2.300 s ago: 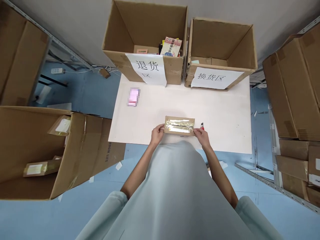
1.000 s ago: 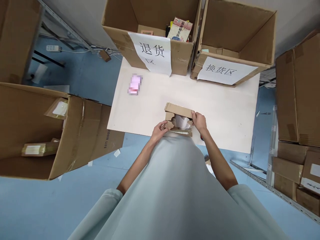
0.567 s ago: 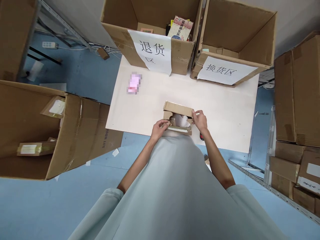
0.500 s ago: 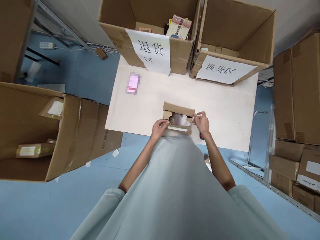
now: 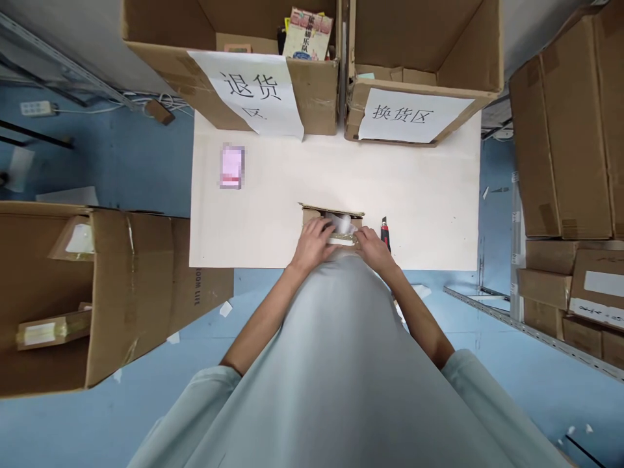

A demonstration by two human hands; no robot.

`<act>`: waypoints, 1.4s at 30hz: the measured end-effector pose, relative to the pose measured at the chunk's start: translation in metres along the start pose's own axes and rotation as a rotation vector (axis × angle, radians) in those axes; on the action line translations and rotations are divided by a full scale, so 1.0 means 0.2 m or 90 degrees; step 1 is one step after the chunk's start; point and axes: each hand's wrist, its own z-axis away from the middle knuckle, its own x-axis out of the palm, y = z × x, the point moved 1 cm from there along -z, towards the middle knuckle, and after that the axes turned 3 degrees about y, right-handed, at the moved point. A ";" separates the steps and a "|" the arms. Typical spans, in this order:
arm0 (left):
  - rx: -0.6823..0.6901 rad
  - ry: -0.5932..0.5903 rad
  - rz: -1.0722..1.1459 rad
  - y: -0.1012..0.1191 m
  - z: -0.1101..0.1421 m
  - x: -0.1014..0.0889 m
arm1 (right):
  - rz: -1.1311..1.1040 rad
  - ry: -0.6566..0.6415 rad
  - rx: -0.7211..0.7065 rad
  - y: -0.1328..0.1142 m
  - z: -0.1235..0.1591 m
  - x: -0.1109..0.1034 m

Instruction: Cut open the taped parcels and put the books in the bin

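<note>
A small open cardboard box point(image 5: 308, 213) rests at the front edge of the table, close against my shirt. White wrapping point(image 5: 344, 223) shows inside it; what lies beneath is hidden. My left hand point(image 5: 313, 244) is bent over the box's left side, fingertips at the opening and the taped front flap. At the right front corner, my right hand point(image 5: 374, 249) has its fingers closed on the box's edge. Just right of that hand lies a red and black box cutter point(image 5: 385, 235), touching neither hand.
Two large labelled cartons point(image 5: 319, 97) point(image 5: 468, 120) stand along the table's point(image 5: 429, 195) back; the left one holds a book point(image 5: 308, 36). A blurred pink item point(image 5: 232, 166) lies at left. Another open carton point(image 5: 131, 292) with parcels stands left, and stacked boxes point(image 5: 568, 143) fill the right.
Both hands have moved inward over the box, the left further across its opening. The far flap looks more upright. The box cutter is now in fuller view, and the camera has shifted.
</note>
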 end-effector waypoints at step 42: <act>-0.064 -0.055 0.007 -0.02 0.07 0.14 | -0.214 0.116 0.185 0.16 -0.22 -0.05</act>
